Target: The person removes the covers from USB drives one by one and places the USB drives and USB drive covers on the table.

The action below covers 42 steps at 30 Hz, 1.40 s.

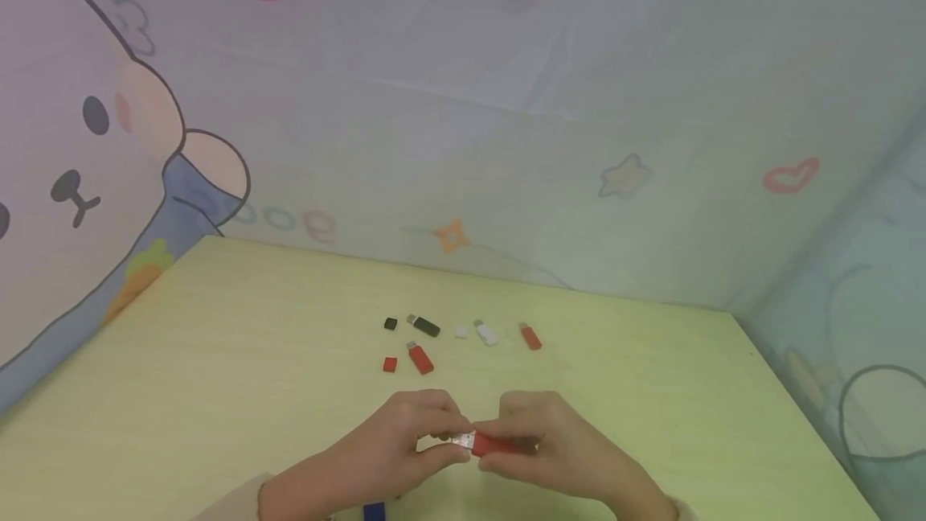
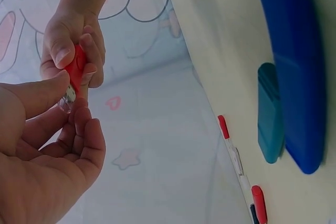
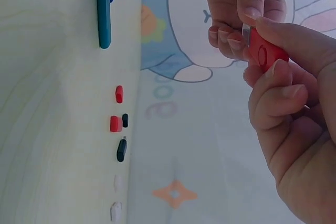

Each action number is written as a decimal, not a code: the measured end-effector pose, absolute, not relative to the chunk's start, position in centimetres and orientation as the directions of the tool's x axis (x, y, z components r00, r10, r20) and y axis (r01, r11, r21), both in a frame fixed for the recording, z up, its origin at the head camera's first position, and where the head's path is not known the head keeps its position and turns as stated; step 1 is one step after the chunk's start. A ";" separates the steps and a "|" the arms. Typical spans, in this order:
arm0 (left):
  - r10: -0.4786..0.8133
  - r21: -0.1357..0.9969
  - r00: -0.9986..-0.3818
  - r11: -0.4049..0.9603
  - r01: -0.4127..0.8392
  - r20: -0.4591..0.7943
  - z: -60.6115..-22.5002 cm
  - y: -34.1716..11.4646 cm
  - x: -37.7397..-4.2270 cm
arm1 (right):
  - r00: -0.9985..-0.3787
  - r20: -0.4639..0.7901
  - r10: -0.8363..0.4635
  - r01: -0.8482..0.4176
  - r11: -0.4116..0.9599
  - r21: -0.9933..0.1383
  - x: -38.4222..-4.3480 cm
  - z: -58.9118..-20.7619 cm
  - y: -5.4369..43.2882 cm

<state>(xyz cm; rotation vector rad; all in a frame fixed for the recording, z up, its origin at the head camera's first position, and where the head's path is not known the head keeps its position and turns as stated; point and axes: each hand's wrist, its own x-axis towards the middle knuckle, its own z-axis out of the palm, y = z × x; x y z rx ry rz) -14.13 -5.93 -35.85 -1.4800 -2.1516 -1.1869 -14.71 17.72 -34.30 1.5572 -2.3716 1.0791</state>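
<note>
A red USB flash drive (image 1: 492, 445) is held between both hands above the front of the table. My right hand (image 1: 560, 445) grips its red body between thumb and fingers. From the other side, my left hand (image 1: 387, 441) pinches the drive's silvery plug end (image 1: 465, 440) with thumb and fingertips. In the left wrist view the plug end (image 2: 69, 97) looks shiny and partly clear, and the fingers hide some of it. An oval outline marks the red body (image 3: 266, 51) in the right wrist view.
Beyond the hands lie a black drive (image 1: 424, 326), a black cap (image 1: 391, 324), a white drive (image 1: 485, 333), a white cap (image 1: 461, 332), a red drive (image 1: 420, 358), a red cap (image 1: 390, 364) and another red drive (image 1: 531, 337). A blue object (image 2: 299, 77) and a teal one (image 2: 270, 114) lie nearer.
</note>
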 end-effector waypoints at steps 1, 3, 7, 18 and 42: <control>0.651 0.475 -0.445 0.144 0.868 0.615 -35.9 -5.9 -14.2 | -0.462 0.450 -0.764 -0.843 0.220 -0.491 -14.8 -34.3 17.8; 0.654 0.479 -0.449 0.148 0.865 0.609 -35.9 -5.8 -14.2 | -0.466 0.443 -0.766 -0.840 0.226 -0.493 -14.8 -34.3 17.8; 0.664 0.502 -0.470 0.162 0.850 0.582 -35.9 -5.9 -14.3 | -0.462 0.440 -0.770 -0.846 0.234 -0.479 -14.9 -34.3 17.9; 0.653 0.580 -0.580 0.255 0.774 0.487 -35.3 -6.2 -14.7 | -0.480 0.437 -0.760 -0.848 0.275 -0.453 -15.6 -34.1 18.4; 0.601 0.476 -0.669 0.476 0.739 0.437 -33.4 -5.9 -19.5 | -0.808 0.348 -0.475 -0.587 0.604 -0.539 -19.8 -33.7 18.0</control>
